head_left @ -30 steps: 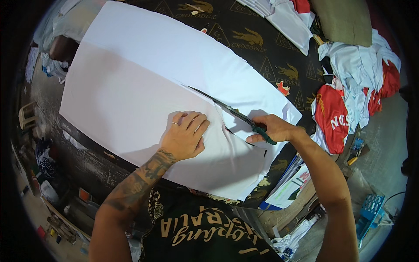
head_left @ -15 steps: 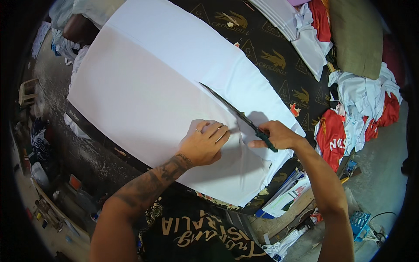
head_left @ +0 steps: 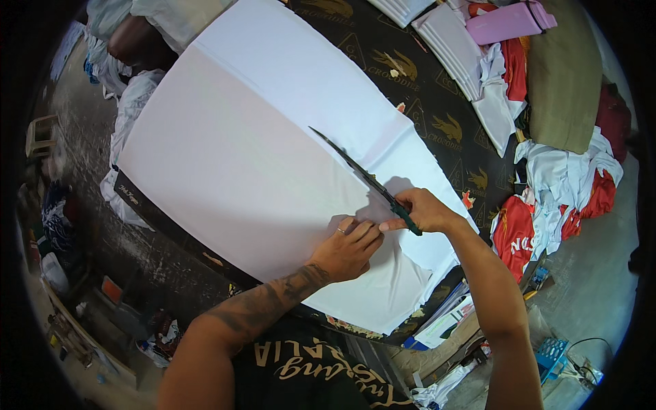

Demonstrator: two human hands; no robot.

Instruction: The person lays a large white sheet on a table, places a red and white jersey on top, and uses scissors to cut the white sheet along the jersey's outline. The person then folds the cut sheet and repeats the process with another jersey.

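A large sheet of white fabric lies over a dark table, its near half in a greyer tone than the far half. Dark long-bladed scissors rest along the line between the two tones, tips pointing to the far left. My right hand is closed round their handles, thumb toward my left hand. Just beside it, my left hand, with a ring on one finger, has its fingers bent and bunched on the fabric near that line. What lies under its fingertips is hidden.
On the dark patterned table covering, folded white cloth and a pink case lie at the far right. Red and white garments hang beyond the right edge, beside an olive cushion. Papers stick out near my right forearm.
My left hand has moved right, close to the right thumb, and its fingers have drawn together. The scissors and right hand have shifted slightly left. The view has turned a little.
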